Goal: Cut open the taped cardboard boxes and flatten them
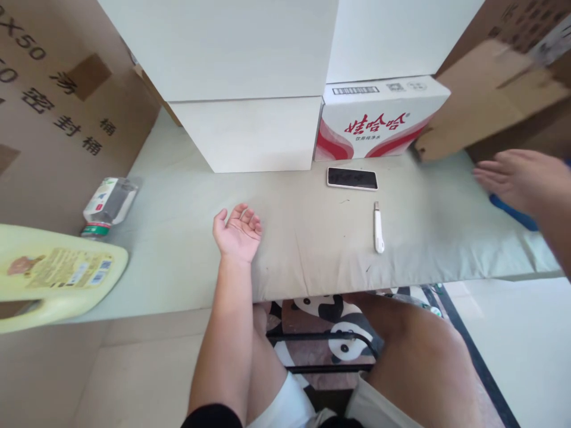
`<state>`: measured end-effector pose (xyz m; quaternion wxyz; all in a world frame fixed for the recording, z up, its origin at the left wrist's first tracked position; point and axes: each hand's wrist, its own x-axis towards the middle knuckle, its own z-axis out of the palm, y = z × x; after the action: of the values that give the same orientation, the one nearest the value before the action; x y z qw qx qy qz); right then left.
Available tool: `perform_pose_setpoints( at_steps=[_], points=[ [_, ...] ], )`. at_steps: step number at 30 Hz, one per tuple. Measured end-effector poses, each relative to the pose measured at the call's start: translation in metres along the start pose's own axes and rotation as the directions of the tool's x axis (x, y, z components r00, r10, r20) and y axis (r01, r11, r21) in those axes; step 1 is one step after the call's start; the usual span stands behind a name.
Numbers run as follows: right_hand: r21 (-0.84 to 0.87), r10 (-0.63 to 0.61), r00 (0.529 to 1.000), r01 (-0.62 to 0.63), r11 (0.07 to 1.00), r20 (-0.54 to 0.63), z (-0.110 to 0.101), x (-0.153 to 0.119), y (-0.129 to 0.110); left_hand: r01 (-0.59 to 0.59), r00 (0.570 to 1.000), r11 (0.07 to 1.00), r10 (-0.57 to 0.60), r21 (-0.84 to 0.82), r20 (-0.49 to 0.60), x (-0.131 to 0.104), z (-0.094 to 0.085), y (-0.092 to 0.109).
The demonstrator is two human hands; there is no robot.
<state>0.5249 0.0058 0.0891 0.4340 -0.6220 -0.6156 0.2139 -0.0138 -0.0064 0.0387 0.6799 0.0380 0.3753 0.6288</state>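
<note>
My left hand (239,233) rests palm up on the pale green cloth, with loosely curled fingers and nothing in it. Over at the right edge, my right hand (517,178) is smeared a little by motion, its fingers stretched out. It is above or beside a blue object (514,213) that is mostly hidden behind it; I cannot tell whether they touch. Between the hands lie a white utility knife (378,228) and, farther back, a phone (352,178) with a dark screen.
White boxes (263,134) stand at the back, beside a red-and-white carton (379,122). Large cardboard boxes (57,71) flank the left, and an open cardboard flap (486,101) juts out right. A clear bottle (109,202) and a yellow jug (62,273) lie at left.
</note>
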Motion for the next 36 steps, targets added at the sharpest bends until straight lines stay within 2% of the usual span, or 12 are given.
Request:
perform_pose_setpoints(
  at_steps=[1,2,3,5,6,9,15,19,27,32,36],
  points=[
    [0.125,0.161,0.984,-0.151,0.981,-0.075,0.016,0.007,0.001,-0.001,1.0,1.0,0.001,-0.005,-0.002,0.001,0.001,0.0],
    [0.195,0.298,0.952,-0.28,0.94,-0.073,0.035,0.006,0.003,-0.005,1.0,1.0,0.005,-0.01,-0.003,0.001,0.001,0.001],
    [0.203,0.339,0.939,-0.323,0.924,-0.05,0.054,0.0,0.004,-0.009,1.0,1.0,0.008,-0.015,-0.003,0.002,0.002,0.001],
    [0.123,0.348,0.937,-0.348,0.929,0.025,0.089,-0.024,0.007,-0.009,1.0,1.0,0.009,-0.017,0.01,0.001,0.002,0.001],
    [-0.006,0.321,0.945,-0.321,0.947,0.066,0.103,-0.037,0.009,-0.005,1.0,1.0,0.005,-0.014,0.02,0.001,0.002,0.001],
    [-0.274,0.281,0.95,-0.237,0.932,0.135,0.127,-0.067,0.017,0.014,0.999,1.0,-0.014,0.0,0.035,-0.001,-0.001,0.002],
    [-0.496,0.176,0.976,-0.091,0.864,0.126,0.135,-0.091,0.025,-0.018,1.0,0.998,0.019,-0.054,0.02,-0.007,-0.01,0.008],
    [-0.595,0.136,0.985,-0.049,0.802,0.102,0.144,-0.105,0.021,-0.009,1.0,0.997,0.011,-0.079,0.024,-0.011,-0.01,0.008],
    [-0.688,0.189,0.973,-0.049,0.724,0.13,0.146,-0.109,0.015,-0.051,0.997,0.991,0.043,-0.123,-0.064,-0.011,-0.006,0.006],
    [-0.725,0.246,0.954,-0.047,0.687,0.172,0.147,-0.109,0.008,-0.1,0.995,0.975,0.093,-0.196,-0.043,-0.012,-0.014,0.013],
    [-0.753,0.292,0.929,-0.022,0.658,0.228,0.147,-0.105,0.001,-0.087,0.996,0.96,0.081,-0.265,-0.035,-0.015,-0.022,0.025]
  ],
)
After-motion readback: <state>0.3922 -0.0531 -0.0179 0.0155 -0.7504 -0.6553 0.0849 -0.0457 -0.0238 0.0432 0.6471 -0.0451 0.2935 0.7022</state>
